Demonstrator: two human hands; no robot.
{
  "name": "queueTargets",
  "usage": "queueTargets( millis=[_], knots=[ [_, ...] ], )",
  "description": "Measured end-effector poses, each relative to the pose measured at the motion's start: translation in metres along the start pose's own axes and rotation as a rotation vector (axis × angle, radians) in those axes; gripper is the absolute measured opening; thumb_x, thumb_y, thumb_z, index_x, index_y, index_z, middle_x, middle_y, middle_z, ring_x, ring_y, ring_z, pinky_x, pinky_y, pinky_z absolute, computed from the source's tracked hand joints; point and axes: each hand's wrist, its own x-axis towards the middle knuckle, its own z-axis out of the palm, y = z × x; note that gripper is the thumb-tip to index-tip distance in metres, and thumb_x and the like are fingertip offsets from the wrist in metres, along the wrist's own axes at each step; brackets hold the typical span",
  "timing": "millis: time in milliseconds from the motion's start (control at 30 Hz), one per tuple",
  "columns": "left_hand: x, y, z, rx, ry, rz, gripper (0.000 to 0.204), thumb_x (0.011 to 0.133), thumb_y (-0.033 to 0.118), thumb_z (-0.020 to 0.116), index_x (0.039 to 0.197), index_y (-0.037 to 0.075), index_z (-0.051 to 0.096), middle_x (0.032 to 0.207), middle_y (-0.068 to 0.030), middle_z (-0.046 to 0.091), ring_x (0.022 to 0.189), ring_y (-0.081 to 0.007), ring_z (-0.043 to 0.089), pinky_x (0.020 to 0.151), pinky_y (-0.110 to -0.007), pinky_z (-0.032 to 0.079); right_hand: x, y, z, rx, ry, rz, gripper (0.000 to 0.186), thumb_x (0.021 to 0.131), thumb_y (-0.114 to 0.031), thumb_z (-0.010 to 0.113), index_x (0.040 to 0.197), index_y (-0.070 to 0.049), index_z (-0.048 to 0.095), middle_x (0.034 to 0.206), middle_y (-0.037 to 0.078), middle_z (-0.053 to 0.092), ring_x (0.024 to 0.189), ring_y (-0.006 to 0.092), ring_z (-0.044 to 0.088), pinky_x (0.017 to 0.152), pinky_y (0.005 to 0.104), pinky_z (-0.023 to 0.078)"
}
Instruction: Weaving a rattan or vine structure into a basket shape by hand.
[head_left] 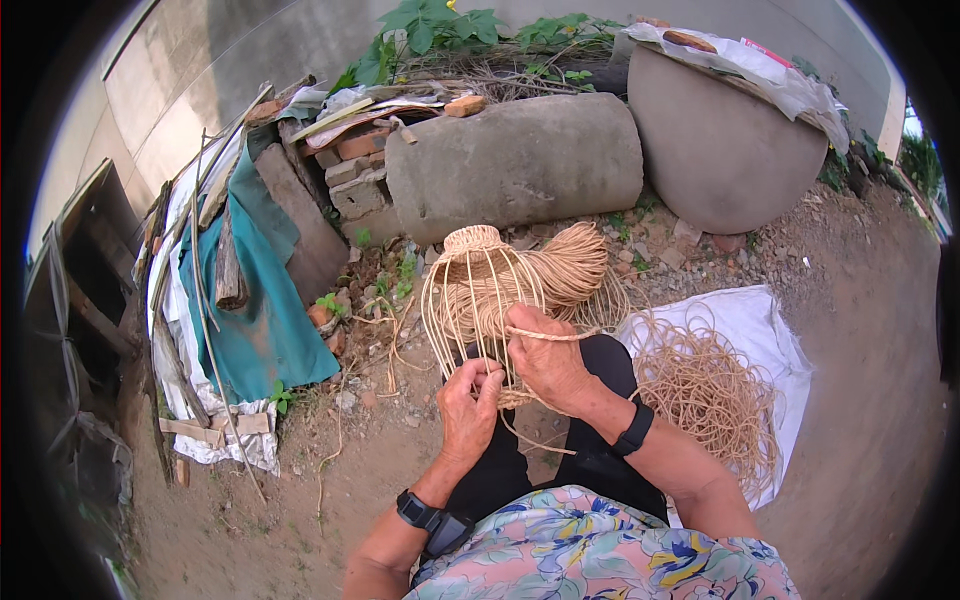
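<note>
Between my knees stands a cage-like basket frame [475, 240] of thin tan ribs, with a tightly woven ring at its far end and a woven band near my lap. My left hand [468, 412] is closed, thumb and fingertips pinching the frame's near part; exactly which strand it grips is partly hidden. My right hand [545, 362] is closed around a twisted tan cord [562, 336] at the frame's right side. Part of that cord trails to the right from its thumb. Behind the frame lies a thick bundle of tan cord [575, 262].
To the right, a loose tangled heap of cord [705, 400] rests on a white sheet [788, 375]. A large concrete cylinder [520, 160] and a rounded grey slab [720, 140] stand beyond. Sticks and a green cloth [255, 310] lean at left.
</note>
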Motion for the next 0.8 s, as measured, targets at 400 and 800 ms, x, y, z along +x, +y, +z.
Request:
queueTargets(
  millis=[400, 800],
  knots=[
    [-0.009, -0.031, -0.018, -0.258, 0.041, -0.172, 0.017, 0.092, 0.018, 0.063, 0.096, 0.001, 0.063, 0.074, 0.0033, 0.054, 0.068, -0.0057, 0.047, 0.061, -0.023, 0.041, -0.008, 0.028, 0.005, 1.032, -0.074, 0.529, 0.016, 0.091, -0.006, 0.063, 0.104, 0.001, 0.057, 0.083, 0.001, 0.059, 0.068, 0.0053, 0.055, 0.058, 0.0205, 0.048],
    [-0.014, -0.033, -0.039, -0.313, 0.095, -0.186, 0.015, 0.091, 0.015, 0.064, 0.097, 0.001, 0.065, 0.072, 0.0041, 0.055, 0.066, -0.0051, 0.048, 0.061, -0.022, 0.041, -0.016, 0.007, 0.051, 0.528, 0.001, 0.339, 0.017, 0.082, -0.003, 0.06, 0.096, -0.004, 0.05, 0.07, 0.004, 0.055, 0.062, 0.0113, 0.056, 0.056, 0.0285, 0.046]
  ],
)
